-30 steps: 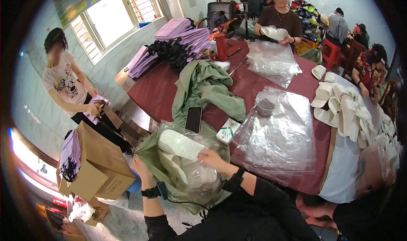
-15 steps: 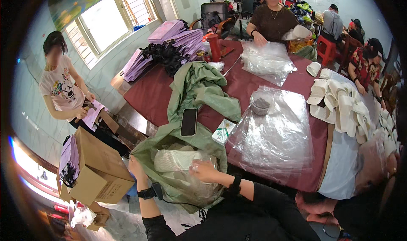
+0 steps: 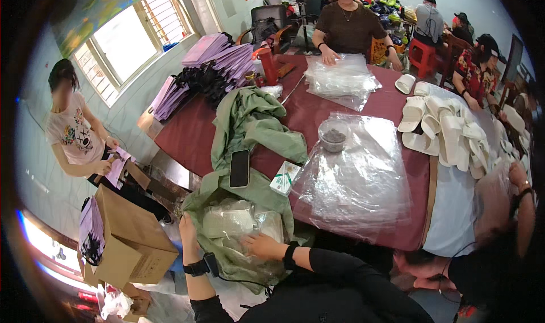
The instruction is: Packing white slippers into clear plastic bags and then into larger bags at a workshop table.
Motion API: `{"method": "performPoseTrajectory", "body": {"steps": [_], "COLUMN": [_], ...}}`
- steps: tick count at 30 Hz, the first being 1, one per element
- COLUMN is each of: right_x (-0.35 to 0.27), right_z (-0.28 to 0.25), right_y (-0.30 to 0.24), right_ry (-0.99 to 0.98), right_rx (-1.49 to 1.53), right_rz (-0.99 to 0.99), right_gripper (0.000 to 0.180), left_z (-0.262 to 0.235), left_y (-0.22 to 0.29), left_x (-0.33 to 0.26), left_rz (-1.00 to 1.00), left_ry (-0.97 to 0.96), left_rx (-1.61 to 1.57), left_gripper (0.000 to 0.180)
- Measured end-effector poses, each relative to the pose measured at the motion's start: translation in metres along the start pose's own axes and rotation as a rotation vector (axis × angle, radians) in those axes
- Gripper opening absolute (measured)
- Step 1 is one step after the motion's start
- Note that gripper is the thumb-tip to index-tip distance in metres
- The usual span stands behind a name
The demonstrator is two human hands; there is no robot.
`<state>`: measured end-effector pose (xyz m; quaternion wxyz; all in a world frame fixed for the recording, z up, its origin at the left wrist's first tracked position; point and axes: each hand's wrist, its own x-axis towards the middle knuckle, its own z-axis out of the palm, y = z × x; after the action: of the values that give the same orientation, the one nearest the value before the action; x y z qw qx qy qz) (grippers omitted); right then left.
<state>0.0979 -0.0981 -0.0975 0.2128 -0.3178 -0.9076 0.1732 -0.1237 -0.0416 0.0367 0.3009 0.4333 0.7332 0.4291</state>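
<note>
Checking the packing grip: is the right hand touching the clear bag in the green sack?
Touching. The head view shows the right hand lying flat on the clear bag, fingers pressed on its plastic with no gap, inside the green sack.

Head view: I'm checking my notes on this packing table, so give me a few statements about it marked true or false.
1. The right hand lies on a clear bag of white items. True.
2. The left hand holds the phone. False: the phone lies on the green cloth, apart from both hands.
3. A small bowl sits on the plastic sheets. True.
4. The white slippers are piled in the cardboard box. False: they lie on the table's right side.
</note>
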Motion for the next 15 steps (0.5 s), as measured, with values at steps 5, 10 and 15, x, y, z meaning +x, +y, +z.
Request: {"method": "performPoseTrajectory", "body": {"steps": [5, 10, 15], "right_x": [-0.014, -0.011, -0.034], "right_z": [-0.020, -0.092, -0.027], "right_y": [0.009, -0.029, -0.006], "right_ry": [-0.292, -0.514, -0.224], "right_rx": [-0.099, 0.100, 0.150], "right_rz": [0.080, 0.174, -0.019], "right_gripper": [0.036, 0.040, 0.043], "left_z": [0.017, 0.019, 0.035], "left_y": [0.005, -0.017, -0.036], "left_x": [0.018, 0.052, 0.065], "left_rz": [0.084, 0.225, 0.304], "left_ry": [0.044, 0.156, 0.065], "left_rx": [0.053, -0.054, 0.144], "left_gripper": [0.039, 0.028, 0.029]}}
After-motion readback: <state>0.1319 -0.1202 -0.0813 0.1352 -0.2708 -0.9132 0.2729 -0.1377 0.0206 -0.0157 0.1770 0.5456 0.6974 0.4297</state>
